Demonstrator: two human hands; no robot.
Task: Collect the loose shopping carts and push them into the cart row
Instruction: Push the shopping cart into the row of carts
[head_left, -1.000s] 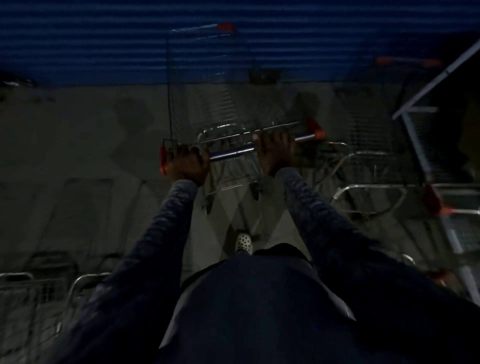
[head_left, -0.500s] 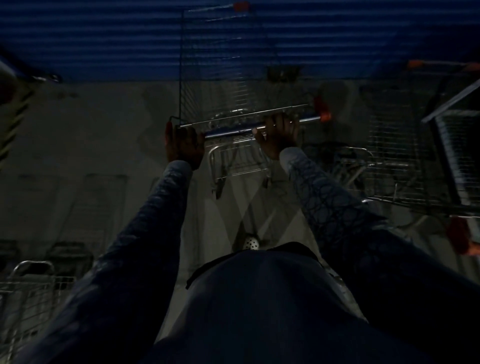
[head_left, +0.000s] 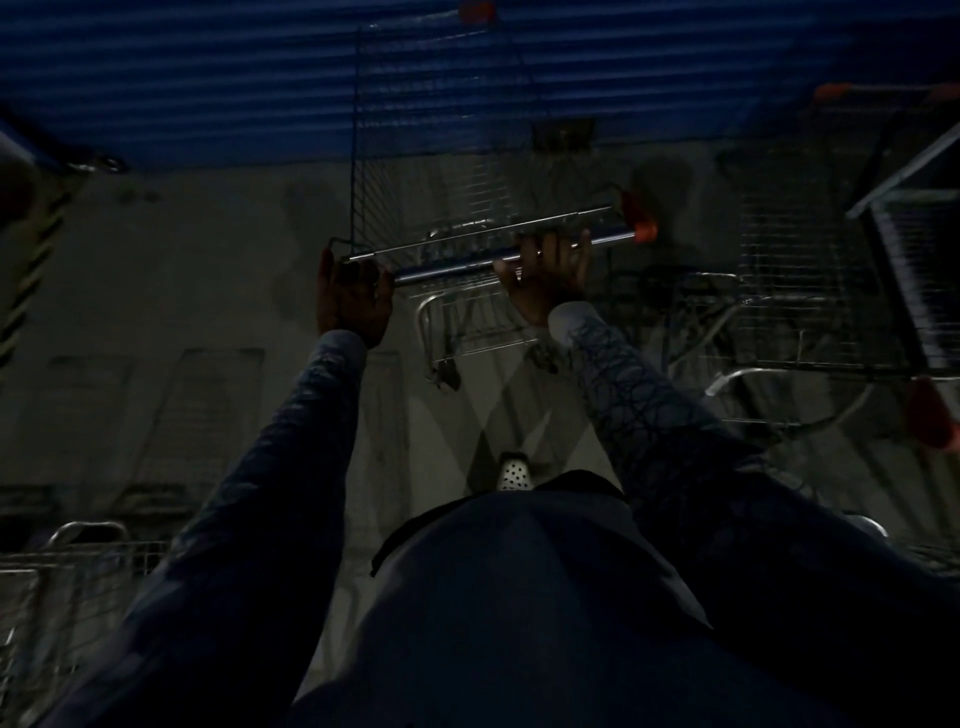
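Observation:
In dim light a wire shopping cart (head_left: 441, 156) with orange corner caps stands straight ahead of me on the concrete floor. Its metal handle bar (head_left: 452, 262) runs across the middle of the view. My left hand (head_left: 353, 299) is wrapped around the bar's left end. My right hand (head_left: 545, 275) grips the bar right of its middle, short of the orange end cap (head_left: 644, 231). Both arms are stretched out in patterned dark sleeves.
A blue corrugated wall (head_left: 208, 78) rises just beyond the cart's nose. More wire carts (head_left: 810, 270) stand close on the right. Another cart's rim (head_left: 78, 551) shows at the lower left. A yellow-black striped post (head_left: 31, 270) is at the far left.
The cart has rolled forward, closer to the blue wall, with my arms stretching out further. Both hands have kept their grip on the bar. The carts on the right have shifted toward the frame edge.

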